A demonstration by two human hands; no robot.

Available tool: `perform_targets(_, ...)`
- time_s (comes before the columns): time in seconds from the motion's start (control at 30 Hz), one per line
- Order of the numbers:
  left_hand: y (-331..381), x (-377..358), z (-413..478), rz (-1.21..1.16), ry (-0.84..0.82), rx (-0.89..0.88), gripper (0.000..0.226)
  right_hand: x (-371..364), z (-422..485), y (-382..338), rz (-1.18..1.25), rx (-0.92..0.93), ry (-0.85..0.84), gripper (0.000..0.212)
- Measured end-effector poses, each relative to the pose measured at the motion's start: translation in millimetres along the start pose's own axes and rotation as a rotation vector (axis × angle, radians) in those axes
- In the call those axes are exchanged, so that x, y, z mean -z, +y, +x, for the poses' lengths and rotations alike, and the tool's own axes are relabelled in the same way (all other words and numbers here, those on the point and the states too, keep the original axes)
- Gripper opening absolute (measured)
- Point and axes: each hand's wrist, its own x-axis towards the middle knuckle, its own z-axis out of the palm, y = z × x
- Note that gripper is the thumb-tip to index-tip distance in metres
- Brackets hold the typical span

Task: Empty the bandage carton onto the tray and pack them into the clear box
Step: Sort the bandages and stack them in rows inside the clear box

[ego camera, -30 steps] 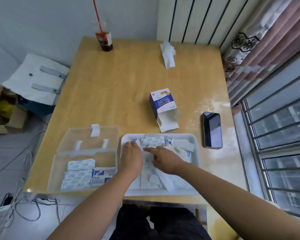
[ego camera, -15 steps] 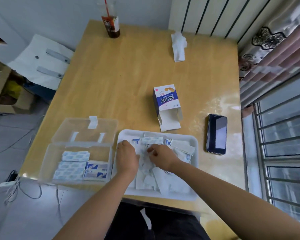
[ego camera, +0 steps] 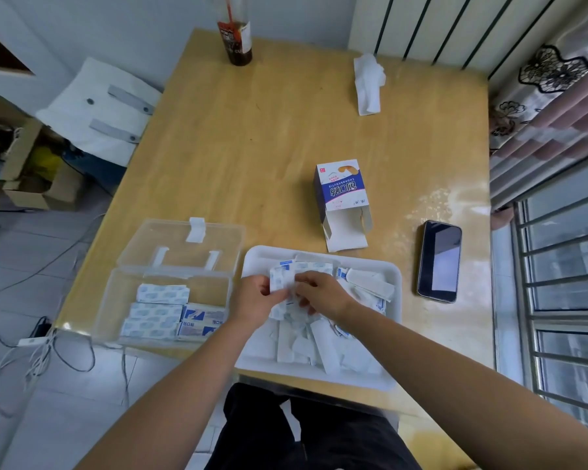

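Since the earlier frame both hands have come up off the loose pile and drawn together. The left hand (ego camera: 257,300) and right hand (ego camera: 323,293) now pinch a small bunch of bandage strips (ego camera: 282,283) between them over the far-left part of the white tray (ego camera: 319,379). The fingers (ego camera: 304,279) of each hand are curled onto the bunch, seemingly squaring its edges.

The rest of the loose bandages (ego camera: 306,344) lie jumbled in the tray, mostly nearer than the hands and to their right.

The clear box (ego camera: 112,300) sits just beside the tray on its left, so the bunch has to travel leftward, and the left hand is the nearer one. The held bunch seems to run far-to-near, while the packed bandages (ego camera: 160,310) in the box lie with their long axes left-to-right, so a quarter turn looks needed before it goes in.

The box lid (ego camera: 184,245) is folded back flat on the surface (ego camera: 235,147) on the far side and does not obstruct. Only the tray rim and the box wall stand between.

Further off are the emptied bandage carton (ego camera: 342,195) beyond the tray, a phone (ego camera: 438,262) to the right, a crumpled tissue (ego camera: 369,83) and a drink bottle (ego camera: 235,39).
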Motion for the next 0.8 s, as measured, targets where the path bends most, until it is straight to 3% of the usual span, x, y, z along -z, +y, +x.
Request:
perform_targets(0.03, 1.4, 1.8, -3.1, -0.105, -0.031, 0.015, 0.013, 0.0, -1.0, -0.8, 0.024, 0.025, 0.007, 0.014)
perform_targets(0.13, 5.8, 6.3, -10.2, -0.291, -0.109, 0.060, 0.025, 3.2, -1.4, -2.2, 0.072, 0.040, 0.063, 0.029)
perform_targets(0.27, 11.1, 9.8, -13.9, -0.426, -0.141, 0.089, 0.025, 9.7, -3.0, -4.0, 0.141, 0.018, 0.085, 0.041)
perform_targets(0.57, 21.1, 2.6, -17.3, -0.369, -0.213, 0.167, 0.034, 8.0, -2.4, -5.3, 0.112, 0.036, 0.141, 0.037)
perform_targets(0.8, 21.4, -0.1, -16.3, -0.425, -0.133, 0.301, 0.037, 13.9, -4.5, -4.2, 0.214, 0.003, 0.195, 0.033)
